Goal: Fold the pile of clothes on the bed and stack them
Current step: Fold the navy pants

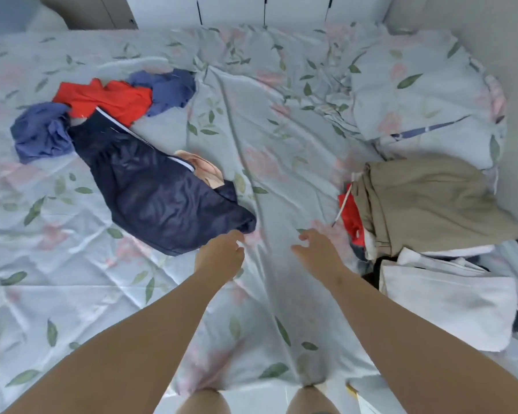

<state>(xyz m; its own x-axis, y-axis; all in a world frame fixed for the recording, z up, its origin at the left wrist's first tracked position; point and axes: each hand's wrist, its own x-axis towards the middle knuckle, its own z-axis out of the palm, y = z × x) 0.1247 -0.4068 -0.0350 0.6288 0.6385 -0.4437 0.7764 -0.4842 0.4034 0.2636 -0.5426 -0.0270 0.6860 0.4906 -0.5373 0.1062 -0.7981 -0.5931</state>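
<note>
Left grip point(222, 252) right at the near corner of the dark blue shorts point(162, 192), fingers bent a little. Touching the cloth or just beside it: cannot tell. Pinching or not: cannot tell either. Right grip point(320, 249) spread wide and a bit blurry, above bare sheet, holding nothing, near the red piece point(350, 216) poking out of the stack.

Dark blue shorts lying crumpled on the bed point(102, 294), not folded yet. At their far edge, a small peach thing point(205, 170) peeking out, on top or underneath, hard to say. Farther off, more of the pile: a red top point(111, 98) between the left blue bundle point(39, 132) and the far blue bundle point(168, 91). All crumpled, all bunched close together.

Over on the right, the stack: a tan piece point(425, 201) on top, a white piece point(449, 297) nearer, dark bits showing under them. Untidy at the edges. Behind it, a flowery pillow point(416, 94).

Most likely next: pulling the shorts closer and folding them. Lots of the job left.

Things to watch out for:
- Tugging the shorts by one corner and dragging the peach thing along, maybe the red top too.
- Grabbing a bit of wrinkly sheet together with the shorts.
- Thin, shiny-looking cloth sliding out of its fold.
- Bumping the stack with the right arm and knocking it crooked.
</note>
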